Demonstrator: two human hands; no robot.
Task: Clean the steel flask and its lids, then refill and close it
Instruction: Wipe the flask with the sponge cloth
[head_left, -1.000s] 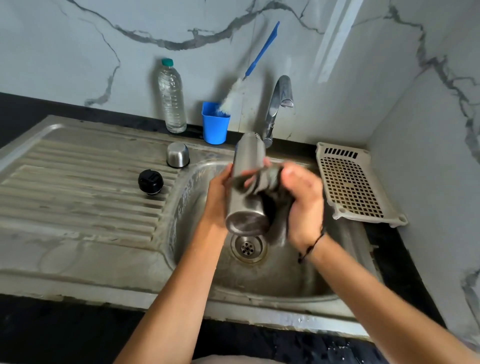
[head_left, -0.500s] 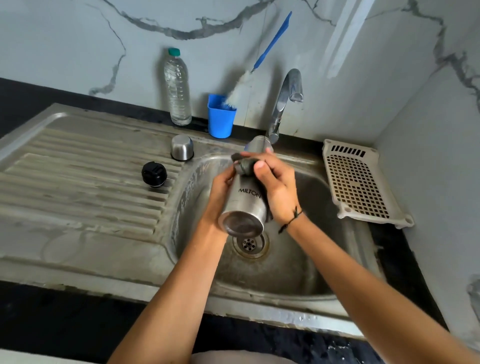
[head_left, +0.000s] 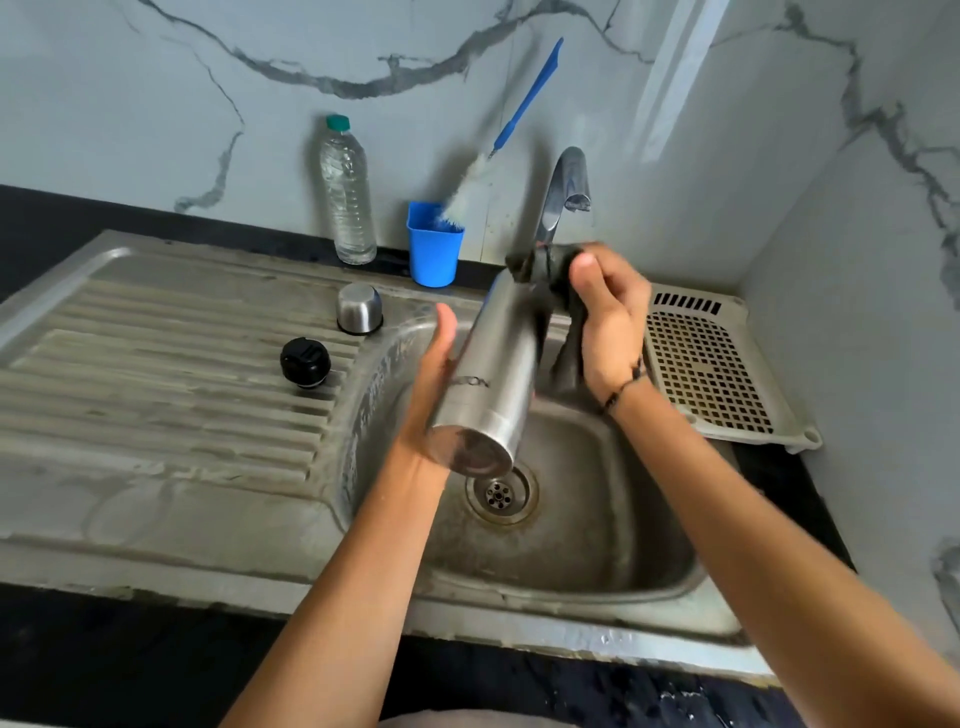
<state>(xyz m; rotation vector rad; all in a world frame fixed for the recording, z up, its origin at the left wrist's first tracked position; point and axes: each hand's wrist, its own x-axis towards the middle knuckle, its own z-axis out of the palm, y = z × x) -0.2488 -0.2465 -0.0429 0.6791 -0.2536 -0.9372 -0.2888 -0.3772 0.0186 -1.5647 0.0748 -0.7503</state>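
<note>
- You stood at a steel sink (head_left: 597, 561) set into a dark tabletop (head_left: 104, 660), with white marble-patterned wall behind it and to the right.
- Your left hand (head_left: 431, 395) lay against the left side of the steel flask (head_left: 493, 374), thumb straight up along the body; the fingers behind it were hidden, so I could not tell how far they curled.
- Your right hand (head_left: 608, 317) gripped a dark cloth (head_left: 550, 270), fingers curled round it and pressing it over the flask's mouth end.
- The flask was held tilted above the basin, base toward you over the drain (head_left: 500, 493), mouth up near the tap (head_left: 563, 192).
- On the ribbed draining board (head_left: 156, 374) to the left sat the black inner lid (head_left: 305, 362) and, just behind it, the steel cup lid (head_left: 359, 307), standing mouth down.
- Against the back wall stood a clear water bottle (head_left: 347, 197) and a blue cup (head_left: 434, 244) holding a bottle brush (head_left: 498, 140).
- A pale perforated plastic tray (head_left: 711, 369) lay right of the basin.
</note>
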